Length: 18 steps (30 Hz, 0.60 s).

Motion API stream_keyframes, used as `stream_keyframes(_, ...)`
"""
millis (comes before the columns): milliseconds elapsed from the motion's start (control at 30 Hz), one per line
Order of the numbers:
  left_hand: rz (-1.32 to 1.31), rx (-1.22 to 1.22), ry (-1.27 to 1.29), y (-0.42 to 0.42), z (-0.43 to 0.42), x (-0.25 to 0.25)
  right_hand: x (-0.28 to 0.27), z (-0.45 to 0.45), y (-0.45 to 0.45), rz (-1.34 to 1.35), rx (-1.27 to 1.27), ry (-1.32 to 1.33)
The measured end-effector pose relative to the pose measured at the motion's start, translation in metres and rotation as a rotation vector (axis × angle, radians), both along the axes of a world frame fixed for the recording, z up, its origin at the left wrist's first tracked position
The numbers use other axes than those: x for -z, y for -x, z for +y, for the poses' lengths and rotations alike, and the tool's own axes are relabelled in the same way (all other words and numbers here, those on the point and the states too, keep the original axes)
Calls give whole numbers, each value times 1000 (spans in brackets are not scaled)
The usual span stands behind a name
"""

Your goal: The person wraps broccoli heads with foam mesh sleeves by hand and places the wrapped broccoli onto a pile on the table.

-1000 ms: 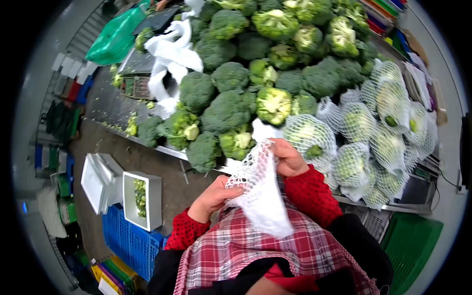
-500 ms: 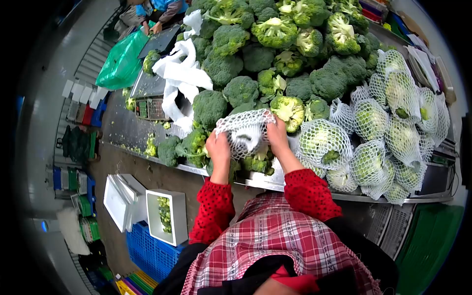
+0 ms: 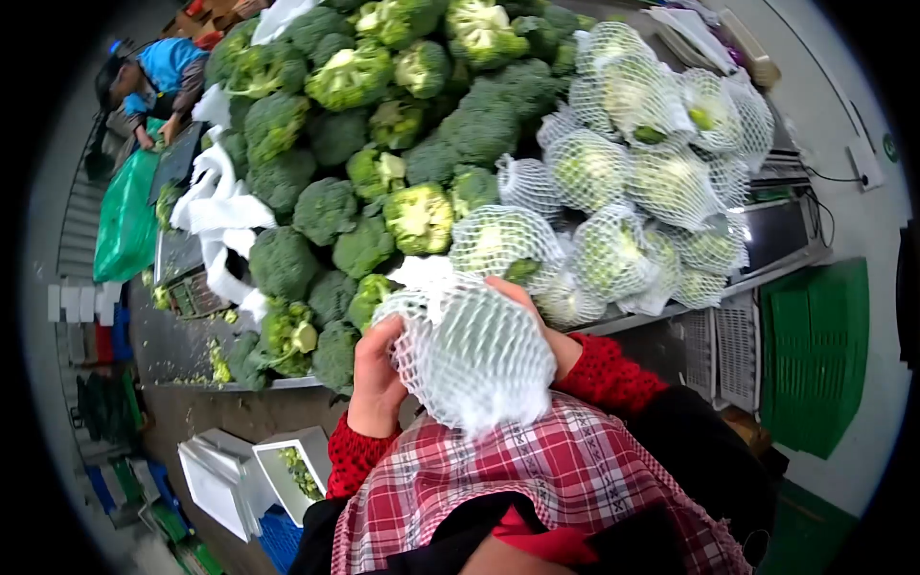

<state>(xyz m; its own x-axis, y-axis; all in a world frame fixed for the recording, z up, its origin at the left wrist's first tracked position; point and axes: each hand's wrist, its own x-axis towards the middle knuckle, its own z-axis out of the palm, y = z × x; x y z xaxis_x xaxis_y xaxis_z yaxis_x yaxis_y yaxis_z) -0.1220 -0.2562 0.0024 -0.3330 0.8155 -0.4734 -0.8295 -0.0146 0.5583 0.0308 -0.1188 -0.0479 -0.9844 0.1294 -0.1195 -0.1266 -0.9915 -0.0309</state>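
Observation:
Between my hands, close to the apron, is a white foam net (image 3: pixel 474 355) stretched round something rounded and greenish, probably a broccoli head. My left hand (image 3: pixel 379 374) grips the net's left side. At its upper right side, my right hand (image 3: pixel 537 326) holds the net, fingers partly hidden behind it. Unwrapped broccoli (image 3: pixel 326 211) is heaped on the metal table (image 3: pixel 172 335) ahead. Netted heads (image 3: pixel 609 251) lie piled to the right of it. White foam nets (image 3: pixel 222 211) lie at the heap's left side.
A co-worker in blue (image 3: pixel 172 72) is at the far left by a green bag (image 3: pixel 129 216). White foam boxes (image 3: pixel 292 470) stand on the lower left, above a blue crate (image 3: pixel 280 537). Green crates (image 3: pixel 815 355) stand at the right, beside grey crates (image 3: pixel 736 350).
The net, earlier empty and loose, now surrounds a rounded item and has come down close to the apron. My view has swung right, and the co-worker shows more fully.

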Motion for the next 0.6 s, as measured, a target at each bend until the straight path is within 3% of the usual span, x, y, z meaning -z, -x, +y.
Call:
stream_keyframes(33, -139, 8, 48, -8, 17, -8, -10, -6, -16, -34, 119, -3)
stream_keyframes(67, -41, -32, 170, -27, 39, -22, -19, -11, -32, -68, 237, -11)
stream_keyframes(100, 49, 47, 192, -25, 47, -7, -33, -10, -38, -313, 378, -596)
stream_keyframes(167, 206, 87, 227, -41, 67, -1, -51, 1, -48, -551, 492, -1189)
stream_keyframes(233, 353, 244, 115, -55, 85, -11, -61, 38, -62, -370, 682, 46)
stream_keyframes(267, 436, 278, 72, -61, 94, -8, -53, 50, -73, -331, 705, 139)
stream_keyframes(367, 667, 226, 57, -69, 106, 20, -40, 67, -82, -482, 761, 207)
stream_keyframes(433, 829, 197, 28, -73, 100, 27, -25, 68, -86, -311, 700, 22)
stream_keyframes(533, 1179, -32, 77, -48, 60, 14, -39, 54, -87, -504, 349, 13)
stream_keyframes(567, 1337, -228, 191, -18, 37, 13, -35, 47, -87, -341, 119, -134)
stream_keyframes(600, 1444, -397, 237, 25, 10, -2, -49, 33, -70, -434, 18, -286)
